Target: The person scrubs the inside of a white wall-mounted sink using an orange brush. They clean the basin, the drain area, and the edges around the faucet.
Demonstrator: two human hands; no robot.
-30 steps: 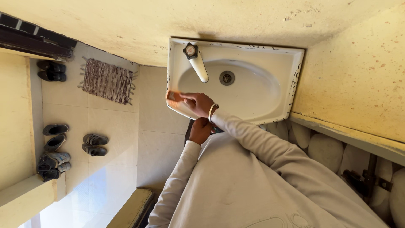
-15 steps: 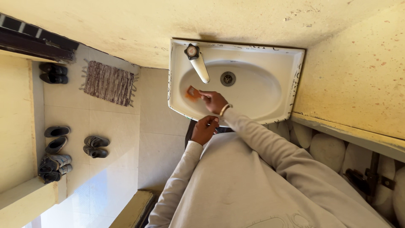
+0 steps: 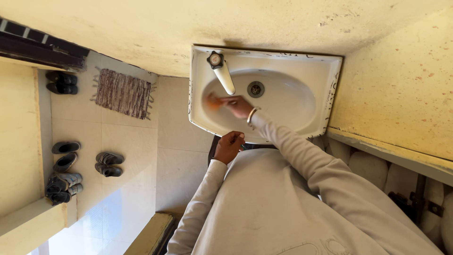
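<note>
A white wash basin (image 3: 330, 80) is fixed to the yellow wall, with a white tap (image 3: 224, 75) on its left side and a drain (image 3: 255, 89) in the middle. My right hand (image 3: 239, 106) is inside the bowl, just below the tap's spout. It grips a blurred orange scrub pad (image 3: 213, 101) pressed against the bowl's left wall. A bangle sits on that wrist. My left hand (image 3: 230, 147) is curled into a fist at the basin's front rim; I see nothing clearly in it.
A woven mat (image 3: 123, 93) lies on the tiled floor left of the basin. Several pairs of shoes (image 3: 109, 164) stand along the left wall. A ledge (image 3: 391, 151) runs below the wall on the right, with pale rounded objects under it.
My right hand carried the orange pad from the basin's left front rim into the bowl, then leftward under the tap. The left hand stayed at the front rim.
</note>
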